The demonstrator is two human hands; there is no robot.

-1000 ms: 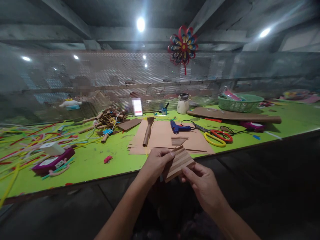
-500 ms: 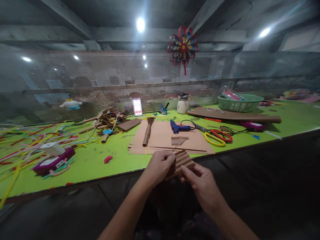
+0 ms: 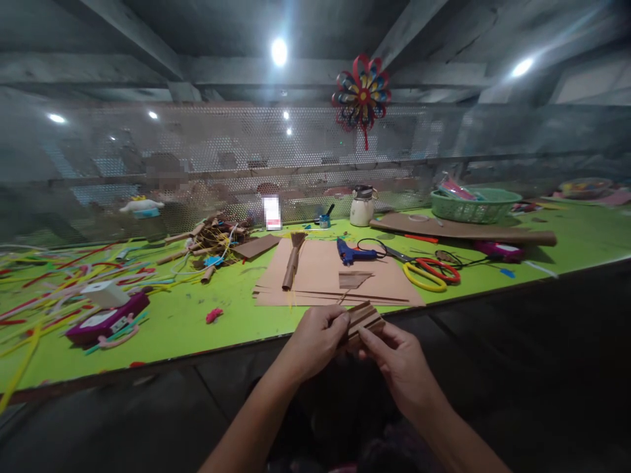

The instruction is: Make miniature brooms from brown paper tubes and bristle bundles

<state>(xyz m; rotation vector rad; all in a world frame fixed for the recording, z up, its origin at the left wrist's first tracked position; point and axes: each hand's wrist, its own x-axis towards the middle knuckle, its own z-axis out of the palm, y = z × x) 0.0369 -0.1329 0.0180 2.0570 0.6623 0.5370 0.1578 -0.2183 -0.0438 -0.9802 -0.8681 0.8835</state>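
Between both hands, just off the table's front edge, is a small brown piece of pleated paper (image 3: 365,319) with striped folds. My left hand (image 3: 323,335) pinches its left side, thumb on top. Its right side is gripped by my right hand (image 3: 394,348), thumb across the folds and fingers underneath. A thin brown strip sticks up by the left fingertips. Beyond the hands, brown paper sheets (image 3: 325,292) lie stacked. On them rest a brown paper offcut (image 3: 353,280), a rolled paper piece with a fringed end (image 3: 292,266) and a blue glue gun (image 3: 355,252).
Scissors (image 3: 428,274) with yellow and red handles lie right of the sheets. A brown paper roll (image 3: 463,226), green basket (image 3: 473,205) and white jar (image 3: 362,209) stand behind. Coloured strips, a purple power strip (image 3: 111,320) and a twig-like brown pile (image 3: 217,240) cover the left.
The pleated paper looks more compressed, its folds closer together. My left hand has shifted slightly right and down, nearer my right hand, which has barely moved.
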